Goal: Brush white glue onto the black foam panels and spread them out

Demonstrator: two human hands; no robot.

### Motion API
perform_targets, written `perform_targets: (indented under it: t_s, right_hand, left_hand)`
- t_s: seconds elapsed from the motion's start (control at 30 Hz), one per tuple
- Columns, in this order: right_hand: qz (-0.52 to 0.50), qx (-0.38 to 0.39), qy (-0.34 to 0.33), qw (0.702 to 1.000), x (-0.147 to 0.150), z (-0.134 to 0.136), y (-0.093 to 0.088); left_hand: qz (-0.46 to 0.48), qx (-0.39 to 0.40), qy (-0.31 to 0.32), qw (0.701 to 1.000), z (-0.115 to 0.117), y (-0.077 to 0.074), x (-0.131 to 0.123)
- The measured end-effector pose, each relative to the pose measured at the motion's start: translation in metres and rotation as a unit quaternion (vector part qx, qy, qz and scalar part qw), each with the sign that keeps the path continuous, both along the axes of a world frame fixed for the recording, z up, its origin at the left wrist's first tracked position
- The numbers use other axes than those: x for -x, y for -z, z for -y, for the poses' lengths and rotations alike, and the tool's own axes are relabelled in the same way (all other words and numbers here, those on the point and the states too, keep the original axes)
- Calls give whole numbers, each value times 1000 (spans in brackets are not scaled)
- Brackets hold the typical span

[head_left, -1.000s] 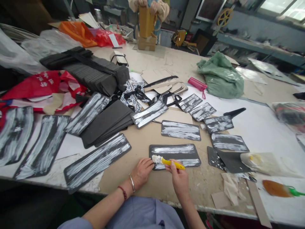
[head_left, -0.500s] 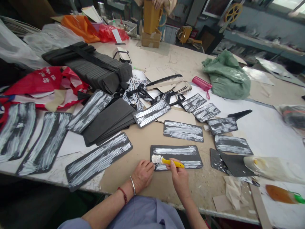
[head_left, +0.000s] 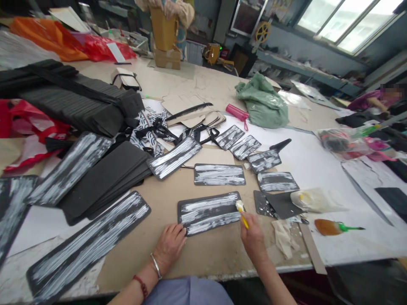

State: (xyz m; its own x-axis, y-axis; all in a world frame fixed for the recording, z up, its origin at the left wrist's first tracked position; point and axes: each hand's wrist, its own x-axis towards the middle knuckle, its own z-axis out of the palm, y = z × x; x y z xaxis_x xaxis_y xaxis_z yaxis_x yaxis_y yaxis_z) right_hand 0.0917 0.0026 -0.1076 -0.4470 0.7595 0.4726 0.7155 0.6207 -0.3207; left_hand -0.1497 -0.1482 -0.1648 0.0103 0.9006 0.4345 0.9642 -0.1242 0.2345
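In the head view, a dark rectangular panel [head_left: 210, 212] lies before me with white paste streaked along both long sides. My left hand [head_left: 171, 242] has its fingers closed at the panel's lower left corner. In my right hand [head_left: 253, 237] is a brush [head_left: 243, 219] with a yellow handle and white paste on its bristles. The bristles are at the panel's right end; whether they touch it is hard to tell. Just behind lies another streaked panel [head_left: 219, 174], and a longer one [head_left: 89, 250] rests to the left.
Plain dark panels [head_left: 108, 178] are stacked at the left, below a large strapped bundle [head_left: 79, 99]. At the right are a paste-filled bag [head_left: 313, 200] and an amber bottle [head_left: 327, 227]. Behind them sits a green bag [head_left: 265, 103]. Another person's hands rest on a yellow container [head_left: 163, 29].
My view has swung to the right. The brush has gone from the panel's left end to its right end, and the panel's upper stripe looks whiter. My left hand stays at the corner.
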Motion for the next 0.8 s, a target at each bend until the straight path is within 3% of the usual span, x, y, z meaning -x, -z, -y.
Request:
perform_targets:
  t_s: [0.13, 0.27, 0.4, 0.57, 0.8]
  right_hand:
    - [-9, 32, -78, 996, 3, 14, -6]
    - [-29, 3, -41, 999, -3, -11, -8]
    - [-2, 0, -56, 998, 8, -28, 8]
    - [-19, 24, -132, 991, 37, -6, 15]
    - [-74, 164, -264, 948, 68, 27, -13]
  left_hand:
    - [30, 17, -21, 999, 1, -4, -4]
    - [46, 22, -41, 998, 2, -5, -9]
    - [40, 14, -51, 998, 2, -4, -11]
    - [30, 13, -56, 998, 2, -2, -13]
    - [43, 25, -60, 997, 3, -2, -15]
